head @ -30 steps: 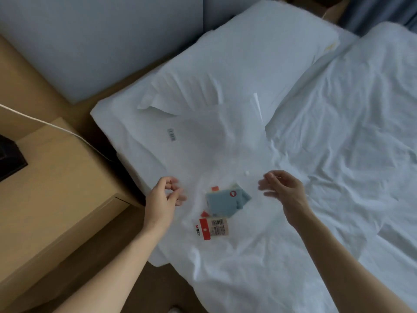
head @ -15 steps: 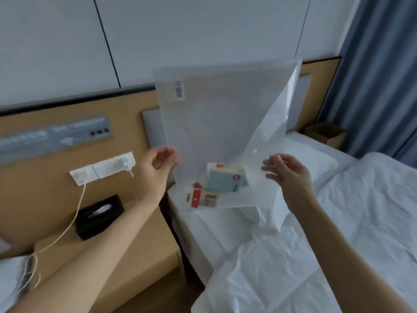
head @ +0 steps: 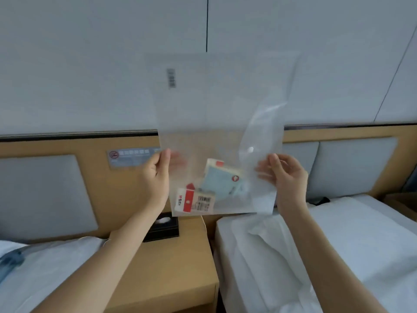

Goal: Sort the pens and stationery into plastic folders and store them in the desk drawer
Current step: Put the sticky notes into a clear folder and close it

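Note:
I hold a clear plastic folder (head: 216,105) upright in the air in front of the headboard. My left hand (head: 155,177) grips its left edge and my right hand (head: 286,177) grips its right edge near the flap with the snap button (head: 250,150). Inside, at the bottom, lie a pale blue sticky-note pack (head: 222,179) and a small white packet with a red band and barcode (head: 194,201). A barcode sticker (head: 171,78) sits near the folder's top left.
A wooden nightstand (head: 176,263) stands below the folder between two white beds, with a black tissue box (head: 162,229) on it. The white bed (head: 338,256) is at right, another bed (head: 45,267) at left. Behind runs a wooden headboard with grey panels (head: 352,168).
The folder was lifted from the bed and now hangs upright in both hands. My view has swung up and left, from the bed to the headboard and nightstand.

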Demonstrator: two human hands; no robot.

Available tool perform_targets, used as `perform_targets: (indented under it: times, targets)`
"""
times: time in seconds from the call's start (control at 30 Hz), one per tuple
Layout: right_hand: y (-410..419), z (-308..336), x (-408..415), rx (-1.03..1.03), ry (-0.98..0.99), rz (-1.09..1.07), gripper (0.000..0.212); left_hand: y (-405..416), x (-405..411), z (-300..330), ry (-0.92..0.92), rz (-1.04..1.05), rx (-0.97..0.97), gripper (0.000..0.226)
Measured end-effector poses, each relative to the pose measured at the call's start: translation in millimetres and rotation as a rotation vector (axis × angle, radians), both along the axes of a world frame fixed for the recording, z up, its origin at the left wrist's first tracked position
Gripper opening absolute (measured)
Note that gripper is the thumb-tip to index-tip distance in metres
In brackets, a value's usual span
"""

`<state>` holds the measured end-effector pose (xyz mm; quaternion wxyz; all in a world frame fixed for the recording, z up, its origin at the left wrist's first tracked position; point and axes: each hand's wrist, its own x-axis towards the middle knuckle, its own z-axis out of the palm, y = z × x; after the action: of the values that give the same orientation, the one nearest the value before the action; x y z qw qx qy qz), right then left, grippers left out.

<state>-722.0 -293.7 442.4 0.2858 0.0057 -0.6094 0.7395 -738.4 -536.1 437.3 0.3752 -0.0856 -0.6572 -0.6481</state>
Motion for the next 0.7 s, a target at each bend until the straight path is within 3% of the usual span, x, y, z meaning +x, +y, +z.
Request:
perform_targets:
  times: [0.23,0.43,0.6,0.7]
  targets:
    - [-37.8,-30.1,-29.8,0.062,-0.229,0.146,0.012,-22.6,-0.5,-17.4,-0.128,0.054,0.035,0.023]
    - [-47.5,-3.6,-40.3,0.000,-0.049,0.182,0.011,-24.1,17.6,27.4,0.015,0.142,0.058,0.026]
    - [-66.0,-21.5,-56.4,-0.006,-0.145,0.298,0.013,-37.0,2.6,12.2,-0.117,0.144,0.067,0.023]
    - [-65.0,-14.3,-58.2,0.007,-0.116,0.343,0.012,-41.7,11.3,9.6,-0.100,0.181,0.037,0.025]
